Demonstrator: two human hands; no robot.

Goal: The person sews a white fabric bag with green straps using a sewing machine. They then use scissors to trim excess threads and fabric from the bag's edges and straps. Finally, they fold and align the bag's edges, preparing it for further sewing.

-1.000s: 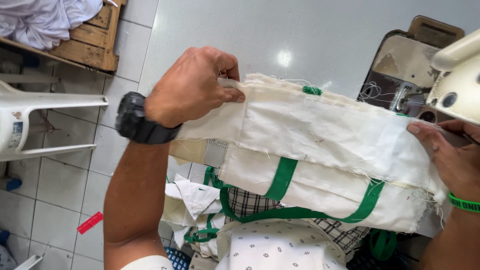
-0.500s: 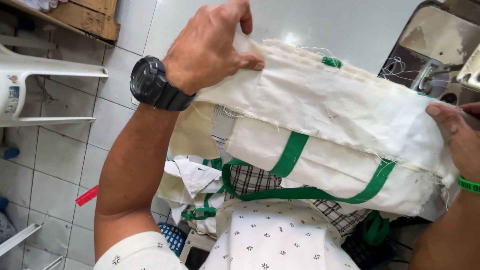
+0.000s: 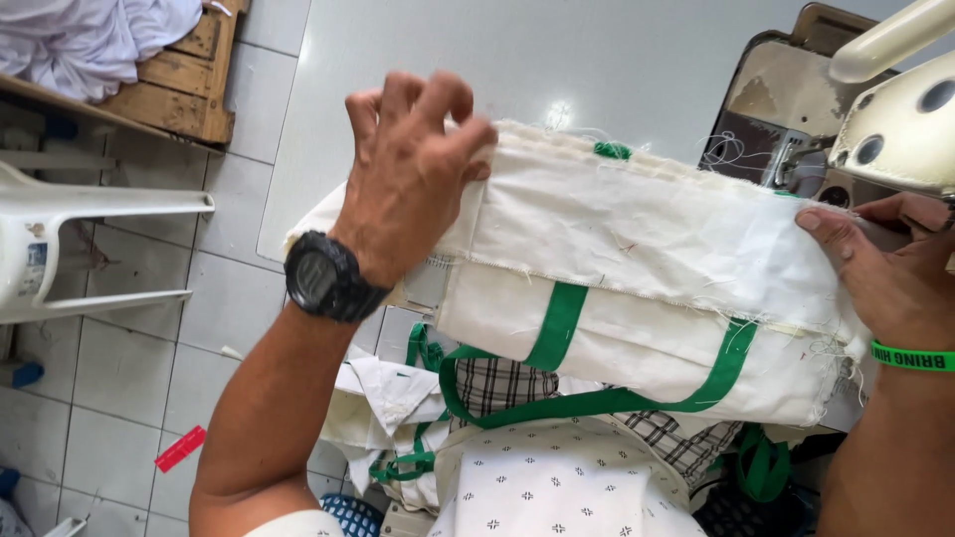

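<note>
Two hands on one cream cloth bag [image 3: 637,268] here, held up flat over a pale counter [image 3: 597,70]. Left hand [image 3: 413,169] sits on the bag's upper left corner, black watch [image 3: 323,278] on the wrist; its grip is half spread, fingers curled over the top edge and pressing the cloth, not pinching it. Right hand [image 3: 885,273] is at the far right end, green wristband [image 3: 910,356] on, fingers laid along the hem; can't tell whether that grip is closed on the fabric or just resting against it. Green strap handles [image 3: 557,323] loop down off the bag's lower half. Cream sewing machine [image 3: 895,109] sits just beyond the right hand. More bags [image 3: 398,398] are heaped underneath, and a white plastic chair [image 3: 60,239] stands on the tiled floor [image 3: 119,368] off to the left.
</note>
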